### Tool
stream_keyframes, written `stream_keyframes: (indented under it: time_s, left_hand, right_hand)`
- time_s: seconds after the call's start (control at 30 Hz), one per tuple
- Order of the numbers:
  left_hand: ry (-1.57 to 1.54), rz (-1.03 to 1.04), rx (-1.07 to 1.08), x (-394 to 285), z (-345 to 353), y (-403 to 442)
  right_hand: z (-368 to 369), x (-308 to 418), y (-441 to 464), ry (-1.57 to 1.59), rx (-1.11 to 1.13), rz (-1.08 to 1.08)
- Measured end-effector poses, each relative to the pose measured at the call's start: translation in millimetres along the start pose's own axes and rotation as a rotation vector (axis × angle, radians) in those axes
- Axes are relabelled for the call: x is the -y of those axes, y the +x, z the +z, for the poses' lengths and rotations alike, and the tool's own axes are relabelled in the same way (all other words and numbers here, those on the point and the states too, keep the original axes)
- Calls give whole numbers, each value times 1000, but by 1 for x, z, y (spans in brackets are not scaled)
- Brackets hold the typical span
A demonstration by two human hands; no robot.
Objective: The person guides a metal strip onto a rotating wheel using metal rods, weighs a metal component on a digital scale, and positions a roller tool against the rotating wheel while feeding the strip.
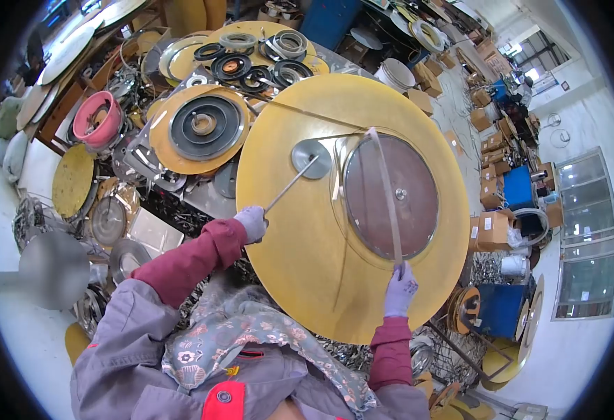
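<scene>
White labels on the cardboard boxes [494, 234] at right are too small to read. The gloved left hand [252, 224] closes around one thin rod [291, 187], its tip at a small grey disc [308, 162]. The gloved right hand [400, 292] pinches one long strip [391, 199] (pale, fairly straight) running across one dark brown disc [366, 199]. Both discs lie on one large yellow disc [293, 266].

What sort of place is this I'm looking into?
Probably a small manufacturing workshop, perhaps for gaskets or ring seals: there's a large yellow disc at the worker's hands, black rings piled behind it, and cardboard boxes along the right side.
</scene>
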State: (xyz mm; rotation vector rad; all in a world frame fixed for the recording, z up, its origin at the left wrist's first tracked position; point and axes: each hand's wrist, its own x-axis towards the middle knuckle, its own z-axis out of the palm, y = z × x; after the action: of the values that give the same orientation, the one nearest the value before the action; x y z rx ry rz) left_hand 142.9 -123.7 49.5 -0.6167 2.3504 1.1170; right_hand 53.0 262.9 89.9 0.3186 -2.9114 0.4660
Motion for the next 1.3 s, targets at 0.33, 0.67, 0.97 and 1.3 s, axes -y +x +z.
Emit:
stream_keyframes:
  time_s: [0.33,0.67,0.97,1.3]
  left_hand:
    - [-25,21,-72,-7,0,24]
    - [204,115,-61,15,40,-26]
    - [233,119,-37,9,43,-39]
    - [282,168,-64,21,10,-7]
  right_hand:
    - [9,21,35,724,122,541]
    - [29,-7,50,556,56,193]
    - [38,-14,63,313,55,-7]
    - [-5,-105,-44,939,-207,674]
